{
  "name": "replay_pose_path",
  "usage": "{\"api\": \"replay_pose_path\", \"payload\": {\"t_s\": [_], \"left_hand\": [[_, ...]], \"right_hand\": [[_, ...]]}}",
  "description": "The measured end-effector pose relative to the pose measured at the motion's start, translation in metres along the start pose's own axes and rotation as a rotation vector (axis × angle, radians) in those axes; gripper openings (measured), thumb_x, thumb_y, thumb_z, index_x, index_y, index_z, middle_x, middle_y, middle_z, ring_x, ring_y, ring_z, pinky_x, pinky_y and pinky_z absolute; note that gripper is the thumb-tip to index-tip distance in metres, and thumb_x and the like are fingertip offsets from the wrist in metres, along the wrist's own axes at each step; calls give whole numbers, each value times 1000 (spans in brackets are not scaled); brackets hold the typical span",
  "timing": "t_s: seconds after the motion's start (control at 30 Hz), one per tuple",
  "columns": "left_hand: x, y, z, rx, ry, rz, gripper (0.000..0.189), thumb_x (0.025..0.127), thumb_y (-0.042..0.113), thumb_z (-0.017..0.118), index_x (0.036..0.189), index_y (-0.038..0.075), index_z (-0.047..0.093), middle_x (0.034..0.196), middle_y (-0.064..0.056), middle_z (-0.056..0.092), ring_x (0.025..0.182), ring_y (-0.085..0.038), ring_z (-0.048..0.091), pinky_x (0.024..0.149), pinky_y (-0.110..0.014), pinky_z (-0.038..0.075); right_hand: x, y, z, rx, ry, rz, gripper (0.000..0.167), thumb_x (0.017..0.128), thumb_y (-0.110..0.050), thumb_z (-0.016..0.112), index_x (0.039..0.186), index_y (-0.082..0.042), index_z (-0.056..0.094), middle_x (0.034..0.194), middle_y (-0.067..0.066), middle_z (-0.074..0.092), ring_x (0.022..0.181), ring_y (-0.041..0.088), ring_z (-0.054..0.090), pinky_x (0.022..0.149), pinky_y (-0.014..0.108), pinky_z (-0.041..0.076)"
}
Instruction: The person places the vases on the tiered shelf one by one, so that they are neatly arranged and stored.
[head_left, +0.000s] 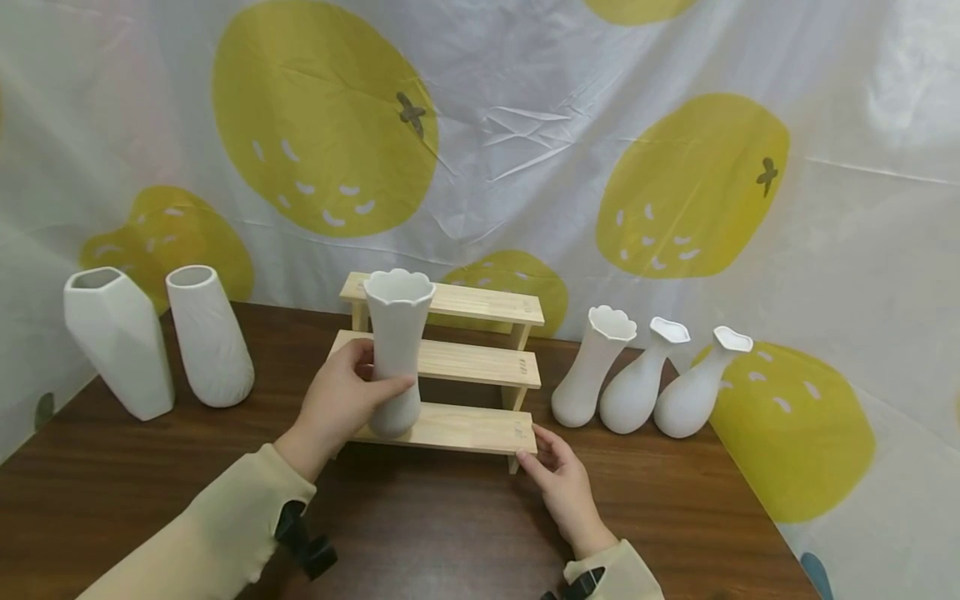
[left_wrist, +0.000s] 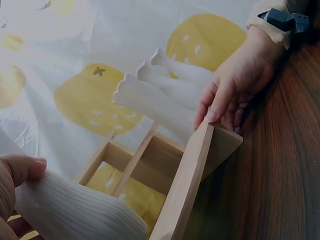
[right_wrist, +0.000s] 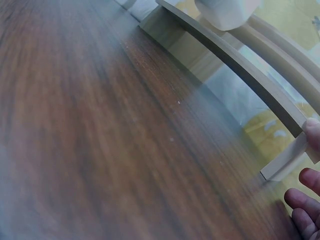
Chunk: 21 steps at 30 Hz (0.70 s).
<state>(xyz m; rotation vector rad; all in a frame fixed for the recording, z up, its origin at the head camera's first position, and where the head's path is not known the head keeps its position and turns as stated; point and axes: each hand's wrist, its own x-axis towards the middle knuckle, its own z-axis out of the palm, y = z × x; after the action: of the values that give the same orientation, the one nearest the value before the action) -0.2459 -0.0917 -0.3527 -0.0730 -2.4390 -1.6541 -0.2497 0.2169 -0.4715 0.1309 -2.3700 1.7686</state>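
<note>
A tall white vase (head_left: 396,354) with a scalloped rim is held near upright by the left grip (head_left: 337,407) — thumb laid across the lower body, fingers wrapped behind, closed to the width of the vase. The vase lies just right of that palm, its long axis close to vertical and its base over the left part of the lowest tier (head_left: 468,427) of a wooden stand (head_left: 480,363); whether base and board touch cannot be told. The tier's right end is pinched by the right grip (head_left: 568,492), thumb near the front corner, with a narrow opening filled by the board. The left grip is the one on the vase, the right well apart at the far end. Any downward move is judged to turn on how the base is lined up with the tier's front edge, which lies close to it. Bare board is left between vase and right grip; behind, room is limited by the middle tier (head_left: 491,365). Open counter (head_left: 420,537) is seen in front of the stand. Two more white vases (head_left: 212,342) are stood to the left, three others (head_left: 591,375) to the right — all clear of both grips.
</note>
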Motion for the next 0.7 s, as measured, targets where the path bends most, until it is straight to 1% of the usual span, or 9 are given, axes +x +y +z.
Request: {"api": "replay_pose_path", "payload": {"t_s": [0.03, 0.1, 0.17, 0.27, 0.33, 0.5, 0.7], "left_hand": [[1, 0, 1, -3, 0, 5, 63, 76, 35, 82, 124, 6, 54, 118, -12, 60, 106, -28, 57, 90, -48, 45], [2, -2, 3, -9, 0, 12, 62, 76, 35, 82, 123, 5, 54, 118, -12, 61, 105, -28, 58, 90, -47, 45], [3, -3, 5, -1, 1, 14, 61, 76, 35, 82, 122, 5, 55, 118, -12, 61, 105, -28, 58, 89, -47, 45], [4, -4, 6, 8, -1, 4, 60, 76, 35, 82, 122, 5, 55, 118, -12, 61, 105, -28, 58, 90, -47, 45], [5, -5, 7, 13, -5, -5, 60, 77, 34, 81, 123, 6, 54, 119, -12, 61, 106, -29, 58, 91, -48, 45], [6, -7, 9, 12, -3, -7, 61, 77, 34, 81, 123, 6, 54, 120, -13, 60, 106, -30, 58, 91, -49, 45], [8, -8, 13, 4, 1, -16, 60, 76, 35, 81, 122, 8, 55, 118, -11, 61, 105, -28, 58, 90, -48, 45]], "right_hand": [[0, 0, 0, 2, -3, -3, 54, 88, -20, 72, 134, -2, 52, 124, 16, 61, 101, 21, 59, 83, 23, 46], [-3, -9, -1, 3, -10, 6, 53, 88, -18, 71, 135, -1, 51, 125, 17, 60, 102, 22, 59, 83, 24, 46], [-4, -9, -1, 6, -12, 3, 53, 88, -17, 71, 135, 0, 51, 125, 17, 60, 102, 22, 59, 83, 23, 46], [-3, -9, 0, 8, -9, 7, 53, 88, -16, 71, 135, 0, 51, 125, 17, 60, 101, 22, 59, 84, 24, 46], [0, 0, 0, 10, -1, -3, 53, 88, -18, 72, 134, -2, 53, 124, 16, 61, 100, 19, 60, 84, 23, 46], [0, 1, 1, 0, 7, -25, 51, 88, -17, 72, 132, 0, 54, 121, 18, 62, 96, 16, 60, 82, 23, 47], [1, 2, 0, 9, 5, -12, 51, 87, -17, 73, 132, -2, 54, 121, 16, 62, 98, 18, 60, 83, 24, 46]]}}
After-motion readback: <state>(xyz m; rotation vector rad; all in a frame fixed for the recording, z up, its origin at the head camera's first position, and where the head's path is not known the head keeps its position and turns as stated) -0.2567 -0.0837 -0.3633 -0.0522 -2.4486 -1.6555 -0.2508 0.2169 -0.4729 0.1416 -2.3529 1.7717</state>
